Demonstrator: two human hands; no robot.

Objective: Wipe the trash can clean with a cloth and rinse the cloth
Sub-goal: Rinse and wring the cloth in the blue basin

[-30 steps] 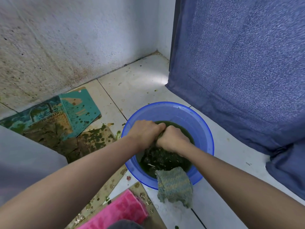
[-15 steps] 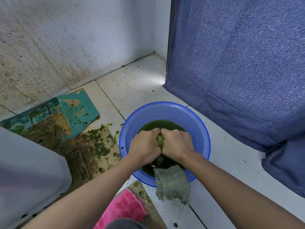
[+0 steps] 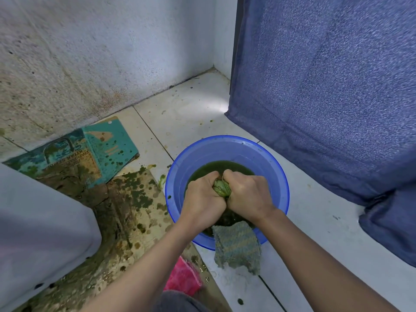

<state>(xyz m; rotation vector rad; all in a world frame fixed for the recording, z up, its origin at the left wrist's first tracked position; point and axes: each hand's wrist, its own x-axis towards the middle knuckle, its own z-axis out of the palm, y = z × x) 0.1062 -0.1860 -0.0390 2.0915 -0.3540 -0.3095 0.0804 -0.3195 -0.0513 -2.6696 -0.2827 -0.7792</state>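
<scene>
Left hand (image 3: 203,200) and right hand (image 3: 248,195): fists pressed together, clenching a wadded green cloth (image 3: 221,188) over the basin (image 3: 227,146) of dark green water. Cloth: soft, sodden, likely slippery; best gripped at both ends and twisted. Second cloth (image 3: 236,246) draped over near rim. Versus half a second earlier: more wad shows between the fists.

basin (image 3: 227,147): on the floor in front of me, curtain (image 3: 326,86) right
cloth (image 3: 221,188): between my hands, over the basin
rag (image 3: 236,246): draped over basin's near rim
cardboard (image 3: 90,149): left, by the wall
</scene>
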